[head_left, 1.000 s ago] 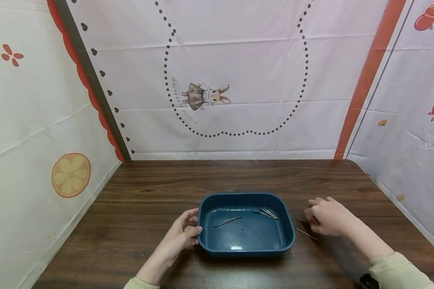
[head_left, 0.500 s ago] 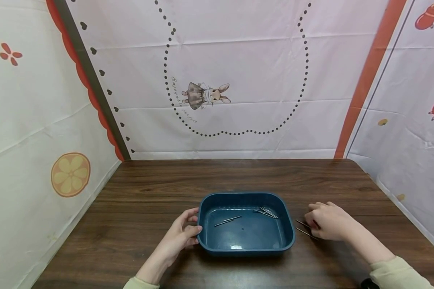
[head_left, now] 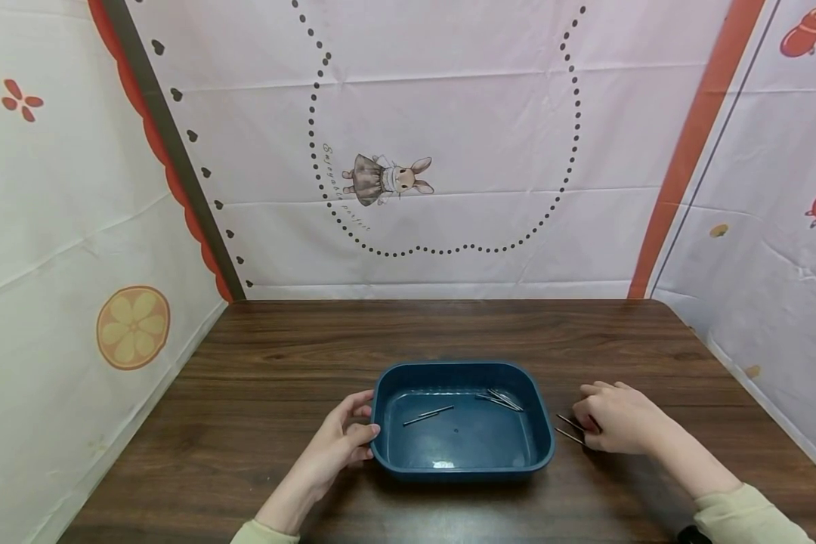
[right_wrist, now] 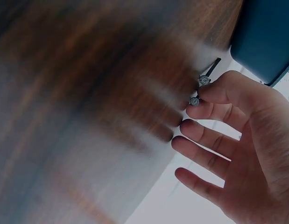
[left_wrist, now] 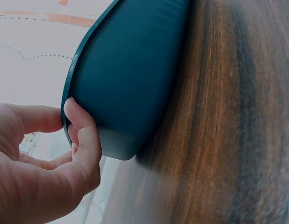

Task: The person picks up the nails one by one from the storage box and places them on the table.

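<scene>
My left hand [head_left: 329, 449] grips the left rim of a dark blue plastic bin [head_left: 462, 476], thumb on one side of the wall and fingers on the other. Inside the bin lie thin metal nails: a pair [head_left: 428, 415] left of the middle and a small bunch [head_left: 499, 400] at the back right. Right of the bin, my right hand [head_left: 622, 419] is low over the table at two more nails [head_left: 570, 436]. The right wrist view shows their round textured heads; one nail head [right_wrist: 194, 101] is pinched between thumb and index finger, the other [right_wrist: 204, 80] just beside the thumb.
A dark wood-grain table [head_left: 299, 340] carries the bin. Printed white cloth [head_left: 449, 113] hangs behind the table and along both sides.
My right hand has shifted slightly toward me, from the farther nail to cover the ends of both nails. My left hand and the bin have stayed in place.
</scene>
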